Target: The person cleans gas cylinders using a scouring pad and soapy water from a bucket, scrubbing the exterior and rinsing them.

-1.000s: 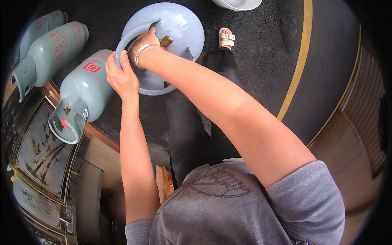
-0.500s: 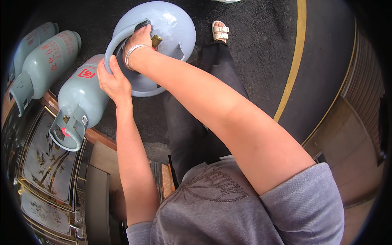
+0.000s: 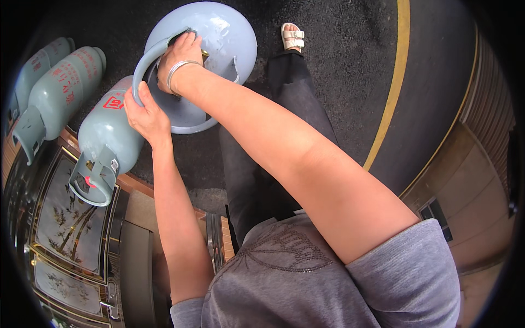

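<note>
"What's hidden?"
"The valve [image 3: 205,54], mostly, behind the right hand [image 3: 180,61]; I can't tell whether that hand grips anything. The left hand [image 3: 149,119] is clamped on the collar [image 3: 140,74]."
"Around them?"
"Asphalt [image 3: 344,93], a yellow line [image 3: 398,65] well right of both hands."
"The tank [image 3: 232,35]?"
"Beneath the right hand, valve end facing the camera, long axis foreshortened, running away."
</note>
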The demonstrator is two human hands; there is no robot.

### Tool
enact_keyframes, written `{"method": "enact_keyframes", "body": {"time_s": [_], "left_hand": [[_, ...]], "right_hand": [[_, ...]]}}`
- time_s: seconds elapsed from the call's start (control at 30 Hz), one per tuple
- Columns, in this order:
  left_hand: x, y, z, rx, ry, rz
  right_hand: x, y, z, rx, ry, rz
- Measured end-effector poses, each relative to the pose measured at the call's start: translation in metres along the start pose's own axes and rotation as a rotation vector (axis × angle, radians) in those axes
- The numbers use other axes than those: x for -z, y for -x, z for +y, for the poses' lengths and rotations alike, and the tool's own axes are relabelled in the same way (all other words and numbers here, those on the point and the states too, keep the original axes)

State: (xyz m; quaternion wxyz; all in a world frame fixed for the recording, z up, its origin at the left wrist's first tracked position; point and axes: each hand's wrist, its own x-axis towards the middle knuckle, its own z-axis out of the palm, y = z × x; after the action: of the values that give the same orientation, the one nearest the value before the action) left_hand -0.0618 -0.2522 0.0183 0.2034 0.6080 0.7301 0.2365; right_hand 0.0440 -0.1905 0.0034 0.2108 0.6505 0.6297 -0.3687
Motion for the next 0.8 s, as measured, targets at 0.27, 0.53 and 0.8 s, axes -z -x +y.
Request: {"method": "enact_keyframes", "body": {"time_s": [0.27,0.53,0.8], "left_hand": [[-0.001,-0.003,0.001,0.002,-0.004,0.021],[0.000,0.000,0.004,-0.007,0.026,0.035],[0.004,0.000,0.001,0.015,0.035,0.010]], "right_hand": [[0.006,-0.011,-0.018,0.377,0.328,-0.031],[0.011,0.000,-0.009,0.300,0.289,-0.070],[0.007,0.001,0.003,0.008,0.004,-0.025]]}}
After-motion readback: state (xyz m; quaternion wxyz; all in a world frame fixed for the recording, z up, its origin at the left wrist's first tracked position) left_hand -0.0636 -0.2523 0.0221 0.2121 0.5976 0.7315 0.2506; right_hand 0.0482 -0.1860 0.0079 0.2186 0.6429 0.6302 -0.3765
